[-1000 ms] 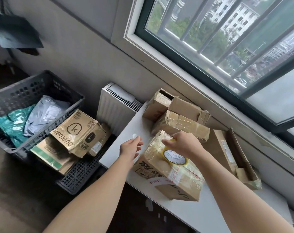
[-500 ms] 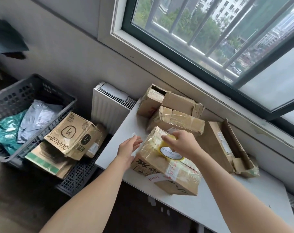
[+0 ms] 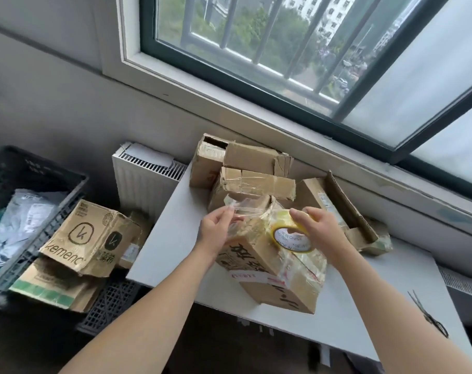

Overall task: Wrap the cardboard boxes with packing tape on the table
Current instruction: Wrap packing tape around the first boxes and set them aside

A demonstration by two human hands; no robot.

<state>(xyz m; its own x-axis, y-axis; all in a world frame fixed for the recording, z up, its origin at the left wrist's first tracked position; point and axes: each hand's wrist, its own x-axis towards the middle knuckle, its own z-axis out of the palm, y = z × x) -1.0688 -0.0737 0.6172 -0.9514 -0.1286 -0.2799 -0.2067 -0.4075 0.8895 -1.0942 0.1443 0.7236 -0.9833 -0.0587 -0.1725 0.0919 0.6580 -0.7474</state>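
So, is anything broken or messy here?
Yes. The boxes are battered: the back box gapes open at its top end, and the right box lies open with a crumpled corner. Beside the table, the k-logo box is dented and tilted on a pile. The scissors lie close to the table edge.

boxes [image 3: 252, 182] behind, bare table [image 3: 170, 238] left

Surface [image 3: 172, 238]: white, set against the wall.
Front: taped box [image 3: 270, 282] is laid near the edge.
Back: stacked boxes [image 3: 253, 182], open box [image 3: 337, 209].
Right: scissors [image 3: 429, 317].
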